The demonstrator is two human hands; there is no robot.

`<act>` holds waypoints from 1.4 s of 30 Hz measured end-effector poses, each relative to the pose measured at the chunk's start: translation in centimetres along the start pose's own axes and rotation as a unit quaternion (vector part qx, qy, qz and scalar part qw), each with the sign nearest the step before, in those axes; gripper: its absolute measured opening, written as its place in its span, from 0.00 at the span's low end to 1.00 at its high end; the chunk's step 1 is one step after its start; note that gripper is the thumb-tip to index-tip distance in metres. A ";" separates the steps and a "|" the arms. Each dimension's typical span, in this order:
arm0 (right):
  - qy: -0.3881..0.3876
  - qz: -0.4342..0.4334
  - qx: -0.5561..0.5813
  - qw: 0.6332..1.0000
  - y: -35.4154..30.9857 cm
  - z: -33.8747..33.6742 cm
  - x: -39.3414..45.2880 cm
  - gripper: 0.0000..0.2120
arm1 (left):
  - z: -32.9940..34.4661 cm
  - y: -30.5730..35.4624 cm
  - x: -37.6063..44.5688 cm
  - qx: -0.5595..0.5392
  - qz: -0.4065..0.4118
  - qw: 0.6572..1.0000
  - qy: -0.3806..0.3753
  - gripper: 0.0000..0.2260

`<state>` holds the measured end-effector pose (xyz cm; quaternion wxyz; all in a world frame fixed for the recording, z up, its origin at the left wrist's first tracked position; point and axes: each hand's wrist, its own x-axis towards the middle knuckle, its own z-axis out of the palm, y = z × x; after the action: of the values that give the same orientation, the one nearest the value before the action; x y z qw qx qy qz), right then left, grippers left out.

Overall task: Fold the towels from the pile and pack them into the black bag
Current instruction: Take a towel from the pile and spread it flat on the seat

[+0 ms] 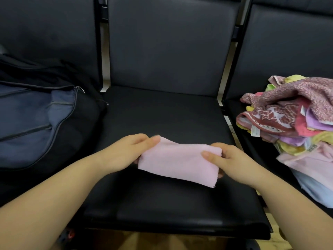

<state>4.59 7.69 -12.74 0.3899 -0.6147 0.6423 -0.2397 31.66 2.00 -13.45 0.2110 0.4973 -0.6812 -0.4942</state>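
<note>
The left hand (131,150) is pinching the left end of the pink towel (178,162), thumb on top and fingers tucked beneath, while the right hand (227,159) is gripping the right end the same way, thumb lying across the upper face. Both hands are holding the towel just above the near part of the middle seat (162,114), stretched flat between them, probably so the folded layers are kept aligned and the bundle is not sagging open. It already looks folded into a compact rectangle, so the folding of this piece seems nearly finished and packing it appears to be the step at hand.

The bag (39,120) is lying on the left seat, near the left hand, its zip looking open at the top edge, though its inside is not showing. The pile (292,120) is sitting on the right seat, well apart from the bag, leaving the middle seat between them as a working surface. Many towels are waiting there, so the task seems far from done.
</note>
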 end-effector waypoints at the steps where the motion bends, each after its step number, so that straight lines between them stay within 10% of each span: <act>1: -0.002 0.016 0.003 1.000 0.0 0.1 0.1 0.13 | -0.1 -0.2 -0.1 0.036 -0.001 0.999 -0.008 0.30; 17: 0.014 0.182 -0.067 0.981 -0.4 0.5 -1.1 0.22 | 3.2 0.3 -0.4 0.306 -0.124 0.942 0.065 0.23; 29: -0.009 0.115 -0.084 0.990 -0.5 0.9 -1.7 0.29 | 1.6 0.5 -1.8 0.146 -0.167 0.972 -0.076 0.18; 36: -0.053 -0.003 -0.155 0.987 -4.3 2.8 -1.3 0.41 | 1.1 0.8 -2.6 0.007 -0.001 0.997 -0.078 0.19; 42: -0.113 -0.012 -0.237 0.965 -7.4 4.8 0.5 0.19 | 0.4 1.1 -3.5 0.012 0.093 0.990 -0.101 0.21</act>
<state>12.86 7.08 -9.77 0.3002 -0.7208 0.6246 -0.0139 32.33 5.36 -11.98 0.1803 0.3817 -0.7484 -0.5116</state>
